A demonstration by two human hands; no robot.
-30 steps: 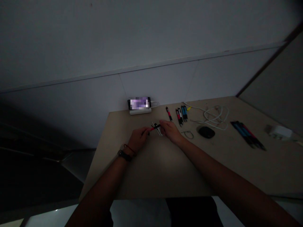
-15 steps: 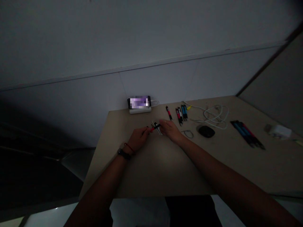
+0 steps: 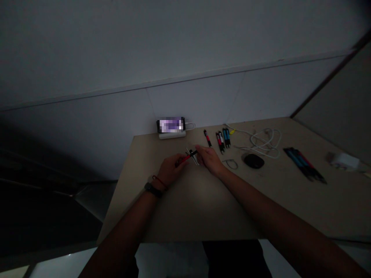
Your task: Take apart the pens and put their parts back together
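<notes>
The scene is dim. My left hand (image 3: 169, 169) is closed round one end of a red and black pen (image 3: 187, 156) just above the beige table (image 3: 185, 204). From the other side my right hand (image 3: 209, 159) pinches the pen's black end. A thin pale part (image 3: 193, 159) lies under the pen between the two hands. My left wrist bears a dark watch and a red band.
A phone (image 3: 171, 125) rests on a white block at the table's back edge. Loose pens (image 3: 222, 139) lie right of my hands, then a small wire loop (image 3: 231, 163), a black mouse (image 3: 254, 160), white cables (image 3: 262, 142), more pens (image 3: 304, 164), a white charger (image 3: 344, 160).
Both hands keep their hold on the pen; they have hardly moved. The view has shifted slightly.
</notes>
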